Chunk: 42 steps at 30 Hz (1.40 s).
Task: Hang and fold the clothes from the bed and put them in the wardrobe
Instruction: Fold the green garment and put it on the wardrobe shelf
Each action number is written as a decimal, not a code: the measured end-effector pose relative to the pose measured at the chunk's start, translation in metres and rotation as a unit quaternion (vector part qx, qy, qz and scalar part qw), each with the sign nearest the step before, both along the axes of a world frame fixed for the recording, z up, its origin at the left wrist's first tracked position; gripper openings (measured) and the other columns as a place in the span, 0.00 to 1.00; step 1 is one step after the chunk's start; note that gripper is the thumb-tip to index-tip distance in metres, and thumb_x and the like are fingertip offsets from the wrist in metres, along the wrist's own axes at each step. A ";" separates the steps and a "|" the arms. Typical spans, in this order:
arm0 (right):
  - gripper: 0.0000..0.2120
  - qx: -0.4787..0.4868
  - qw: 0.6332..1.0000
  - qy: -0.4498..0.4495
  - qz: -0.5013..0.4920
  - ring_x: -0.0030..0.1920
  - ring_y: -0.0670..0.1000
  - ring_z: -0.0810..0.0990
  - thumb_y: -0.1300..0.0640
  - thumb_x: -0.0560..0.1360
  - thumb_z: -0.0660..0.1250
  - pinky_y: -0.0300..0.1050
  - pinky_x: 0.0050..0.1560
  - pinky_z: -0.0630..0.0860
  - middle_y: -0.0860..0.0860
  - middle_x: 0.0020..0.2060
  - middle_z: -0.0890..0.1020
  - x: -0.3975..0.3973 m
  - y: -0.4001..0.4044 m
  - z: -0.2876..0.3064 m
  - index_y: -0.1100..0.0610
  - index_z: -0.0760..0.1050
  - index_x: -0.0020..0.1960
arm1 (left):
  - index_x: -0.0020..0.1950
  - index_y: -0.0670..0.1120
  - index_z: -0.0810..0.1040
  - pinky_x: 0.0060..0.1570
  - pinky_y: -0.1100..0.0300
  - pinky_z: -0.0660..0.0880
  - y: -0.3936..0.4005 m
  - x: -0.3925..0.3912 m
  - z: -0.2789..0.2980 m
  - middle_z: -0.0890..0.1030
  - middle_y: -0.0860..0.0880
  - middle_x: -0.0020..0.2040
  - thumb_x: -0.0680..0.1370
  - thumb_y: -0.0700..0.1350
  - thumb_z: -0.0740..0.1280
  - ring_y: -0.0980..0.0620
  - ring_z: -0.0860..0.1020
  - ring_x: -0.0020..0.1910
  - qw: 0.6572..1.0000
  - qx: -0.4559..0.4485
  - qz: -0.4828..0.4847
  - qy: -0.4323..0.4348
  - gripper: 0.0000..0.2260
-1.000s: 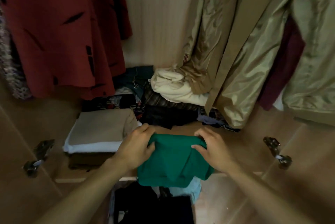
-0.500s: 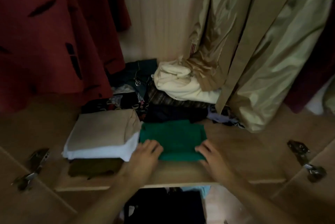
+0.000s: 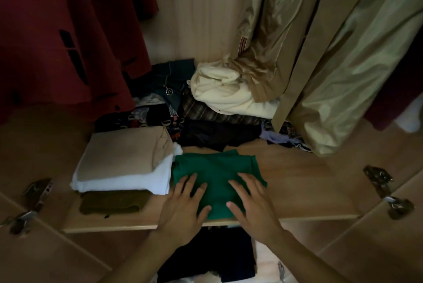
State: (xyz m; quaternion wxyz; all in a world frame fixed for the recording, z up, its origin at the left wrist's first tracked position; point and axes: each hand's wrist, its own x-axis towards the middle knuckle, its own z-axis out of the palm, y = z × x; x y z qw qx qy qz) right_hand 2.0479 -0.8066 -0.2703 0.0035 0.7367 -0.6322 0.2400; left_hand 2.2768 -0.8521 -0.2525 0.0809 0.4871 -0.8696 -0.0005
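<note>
Both hands lie flat with fingers straight on the folded green garment (image 3: 215, 173), left hand (image 3: 183, 205) on its near-left part, right hand (image 3: 251, 202) on its near-right; neither grip is closed around anything. Garment sits on the wardrobe shelf (image 3: 309, 186), just right of the beige-and-white folded stack (image 3: 123, 163). Judged soft, light, limp: best held by both side edges so the fold keeps.

Setting: inside of a home wardrobe, doors open. Light wood shelf (image 3: 309, 182) under the fingers (image 3: 194, 182); wood back panel (image 3: 199, 19) beyond them. Hanging garments above: red one (image 3: 57, 42) up-left of the fingers, shiny olive coat (image 3: 343, 65) up-right. Stacked folded clothes (image 3: 123, 163) just left of the fingers. Metal door hinges (image 3: 380, 179) far left and right.
</note>
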 end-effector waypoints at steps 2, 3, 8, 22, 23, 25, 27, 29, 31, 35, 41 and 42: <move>0.28 0.033 0.999 0.024 -0.010 0.66 0.57 0.72 0.34 0.80 0.49 0.51 0.64 0.72 0.54 0.69 0.71 0.005 -0.006 -0.005 0.50 0.69 0.71 | 0.68 0.51 0.77 0.61 0.46 0.75 -0.005 -0.003 -0.004 0.76 0.44 0.69 0.76 0.64 0.57 0.41 0.75 0.65 0.998 0.028 0.003 -0.051 0.26; 0.29 0.050 0.998 0.036 -0.017 0.65 0.57 0.74 0.34 0.80 0.48 0.50 0.63 0.73 0.54 0.68 0.73 0.006 -0.008 -0.007 0.49 0.69 0.71 | 0.66 0.51 0.78 0.60 0.46 0.76 -0.008 -0.005 -0.005 0.77 0.44 0.67 0.76 0.64 0.57 0.41 0.76 0.63 0.997 0.036 0.004 -0.068 0.26; 0.30 0.081 0.994 0.049 -0.046 0.63 0.56 0.73 0.33 0.79 0.50 0.50 0.62 0.72 0.54 0.67 0.73 0.003 -0.025 -0.011 0.49 0.68 0.71 | 0.65 0.53 0.79 0.62 0.39 0.74 -0.035 -0.014 -0.013 0.78 0.44 0.66 0.76 0.64 0.55 0.40 0.77 0.62 0.995 0.033 0.000 -0.099 0.26; 0.38 0.126 0.991 -0.028 -0.033 0.75 0.55 0.56 0.28 0.74 0.40 0.50 0.73 0.58 0.51 0.77 0.56 -0.015 -0.051 0.016 0.46 0.56 0.77 | 0.79 0.62 0.52 0.74 0.42 0.51 -0.053 -0.037 0.025 0.59 0.52 0.79 0.68 0.74 0.28 0.47 0.56 0.77 0.995 0.089 0.039 -0.029 0.42; 0.37 0.113 0.992 -0.036 -0.043 0.75 0.55 0.57 0.28 0.75 0.41 0.51 0.73 0.60 0.52 0.76 0.57 -0.016 -0.047 0.022 0.47 0.57 0.77 | 0.78 0.62 0.53 0.74 0.43 0.53 -0.051 -0.037 0.032 0.60 0.52 0.79 0.69 0.73 0.28 0.48 0.57 0.77 0.996 0.078 0.032 -0.012 0.41; 0.37 0.100 0.992 -0.046 -0.060 0.74 0.55 0.58 0.29 0.76 0.42 0.52 0.72 0.62 0.53 0.75 0.59 -0.017 -0.036 0.036 0.49 0.59 0.76 | 0.78 0.61 0.56 0.73 0.45 0.55 -0.049 -0.039 0.044 0.62 0.53 0.78 0.71 0.72 0.30 0.49 0.59 0.76 0.998 0.059 0.006 0.007 0.40; 0.36 0.084 0.992 -0.050 -0.081 0.73 0.55 0.60 0.29 0.77 0.44 0.53 0.71 0.64 0.54 0.74 0.62 -0.019 -0.018 0.048 0.51 0.62 0.75 | 0.77 0.60 0.59 0.72 0.47 0.57 -0.047 -0.048 0.052 0.64 0.54 0.77 0.72 0.70 0.32 0.50 0.60 0.75 0.998 0.055 -0.032 0.024 0.39; 0.34 0.073 0.990 -0.051 -0.113 0.72 0.54 0.63 0.31 0.78 0.46 0.53 0.70 0.66 0.54 0.72 0.65 -0.021 0.009 0.058 0.52 0.64 0.73 | 0.77 0.59 0.62 0.71 0.49 0.57 -0.041 -0.061 0.056 0.65 0.54 0.76 0.73 0.70 0.34 0.50 0.61 0.74 0.993 0.062 -0.087 0.048 0.38; 0.32 0.060 0.986 -0.038 -0.151 0.71 0.54 0.65 0.33 0.79 0.48 0.52 0.70 0.66 0.54 0.70 0.68 -0.024 0.043 0.062 0.53 0.66 0.72 | 0.76 0.57 0.64 0.71 0.50 0.56 -0.028 -0.077 0.058 0.66 0.54 0.75 0.74 0.71 0.36 0.51 0.62 0.73 0.983 0.069 -0.155 0.064 0.37; 0.31 0.068 0.964 0.014 -0.258 0.67 0.57 0.71 0.34 0.78 0.51 0.54 0.64 0.71 0.55 0.68 0.73 -0.029 0.119 0.066 0.53 0.70 0.69 | 0.72 0.54 0.70 0.72 0.46 0.57 0.005 -0.101 0.063 0.70 0.52 0.72 0.75 0.68 0.41 0.48 0.63 0.72 0.958 0.070 -0.262 0.090 0.35; 0.35 0.084 0.920 -0.005 -0.382 0.65 0.57 0.71 0.31 0.77 0.49 0.53 0.66 0.70 0.54 0.68 0.70 -0.024 0.239 0.091 0.55 0.66 0.72 | 0.69 0.54 0.72 0.65 0.51 0.63 0.073 -0.140 0.077 0.74 0.52 0.68 0.74 0.68 0.43 0.46 0.69 0.66 0.918 0.100 -0.364 0.119 0.34; 0.35 0.077 0.914 -0.001 -0.399 0.67 0.56 0.70 0.31 0.77 0.49 0.53 0.67 0.69 0.53 0.70 0.69 -0.021 0.259 0.096 0.53 0.65 0.73 | 0.70 0.54 0.71 0.66 0.51 0.63 0.088 -0.147 0.081 0.73 0.52 0.69 0.75 0.68 0.44 0.47 0.69 0.67 0.909 0.106 -0.387 0.116 0.34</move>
